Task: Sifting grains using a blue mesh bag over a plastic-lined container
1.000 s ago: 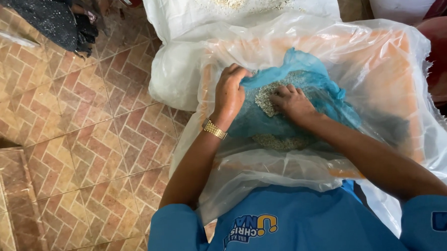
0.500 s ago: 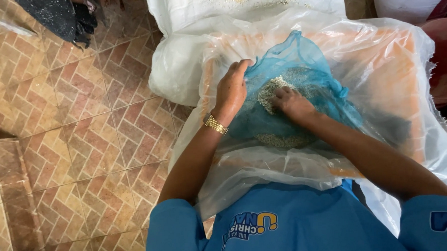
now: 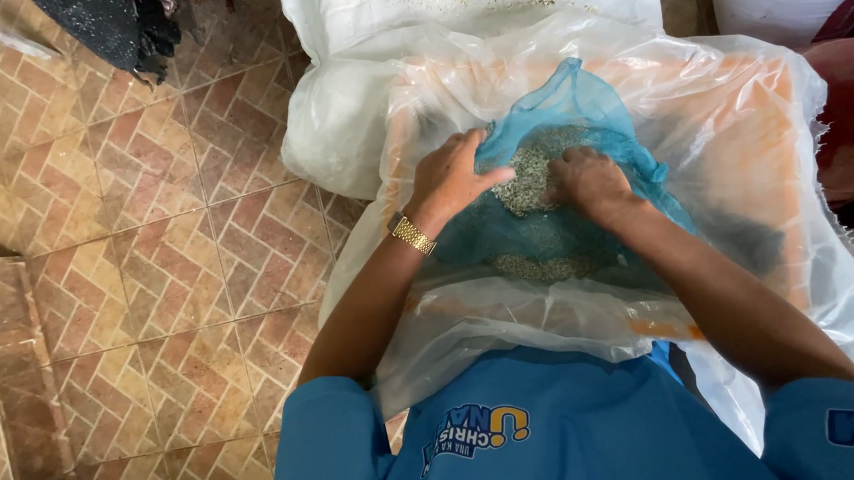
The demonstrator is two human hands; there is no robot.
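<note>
Blue mesh bag (image 3: pixel 574 102) w/ grain: left hand (image 3: pixel 453 178) pinches its edge, right hand (image 3: pixel 590 179) presses in — best keep mouth raised.

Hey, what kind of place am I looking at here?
Probably a tailoring or garment workroom: brick-patterned floor tiles, beaded turquoise fabric under both hands inside a clear plastic bag, and another bagged white garment behind.

My left hand (image 3: pixel 451 178) and right hand (image 3: pixel 588 179) press into the blue beaded fabric (image 3: pixel 576 183) lying inside a clear plastic bag (image 3: pixel 726 125).
</note>
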